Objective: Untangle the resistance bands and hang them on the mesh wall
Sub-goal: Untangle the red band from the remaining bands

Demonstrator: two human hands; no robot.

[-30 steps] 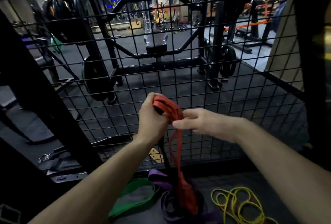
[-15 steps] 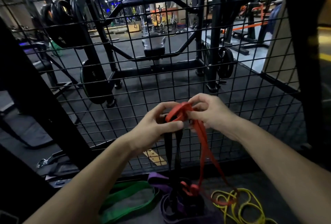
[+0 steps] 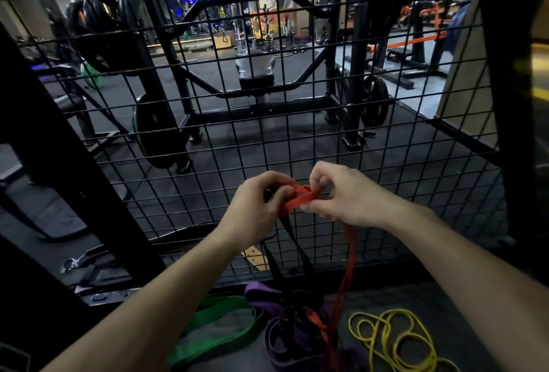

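Note:
A red resistance band (image 3: pixel 300 199) is held up in front of the black mesh wall (image 3: pixel 416 134). My left hand (image 3: pixel 252 211) grips its left part together with a black band (image 3: pixel 279 255) that hangs straight down. My right hand (image 3: pixel 347 193) pinches the red band's right part; the red strand drops below my right wrist to the floor. On the floor lie a green band (image 3: pixel 217 330), a purple band (image 3: pixel 264 294) and a thin yellow band (image 3: pixel 395 339), with the purple, black and red ones tangled together.
A black slanted post (image 3: pixel 68 163) stands at the left of the mesh. A metal clip with straps (image 3: pixel 71 264) lies on the floor at the left. Behind the mesh stand a weight rack with plates (image 3: pixel 154 131) and a bench (image 3: pixel 255 71).
Both hands came together at the top of the red band. The red strand now hangs on the right, under my right wrist, and its lower part has spread out of the floor pile.

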